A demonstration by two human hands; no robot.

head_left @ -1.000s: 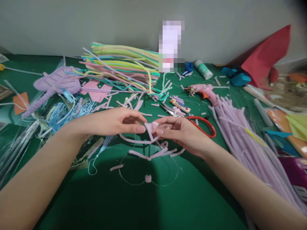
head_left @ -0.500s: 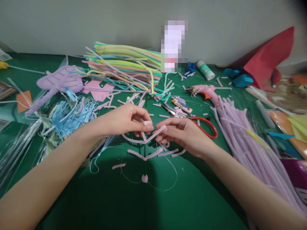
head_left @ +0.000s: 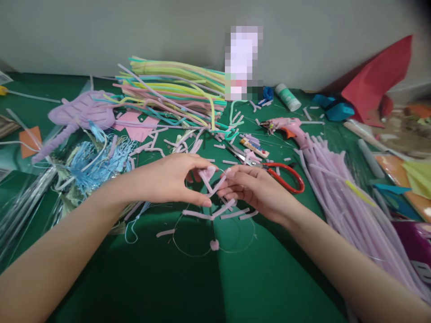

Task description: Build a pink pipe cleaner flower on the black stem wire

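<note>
A pale lilac pipe-cleaner piece (head_left: 220, 185) with V-shaped arms rises above the green table, and a thin wire ring (head_left: 191, 255) hangs round its lower part. A second V (head_left: 197, 215) and a small lilac knob (head_left: 214, 245) sit lower on the same dark stem. My right hand (head_left: 251, 186) pinches the upper arm's right end between thumb and fingers. My left hand (head_left: 182, 179) is on the other side, thumb and fingers spread apart around the upper arms; its fingertips are close to the top, and whether they touch is unclear.
Red-handled scissors (head_left: 286, 177), a pink glue gun (head_left: 286, 128) and lilac pipe cleaners (head_left: 350, 211) lie to the right. Behind are coloured pipe cleaners (head_left: 175, 89) and a glue stick (head_left: 288, 97). Blue tassels (head_left: 97, 157) and a lilac pipe-cleaner shape (head_left: 84, 110) lie left.
My left thumb has come down and away from the fingers, undoing its pinch. The pipe-cleaner piece has shifted slightly right and tilted, while my right hand keeps its grip.
</note>
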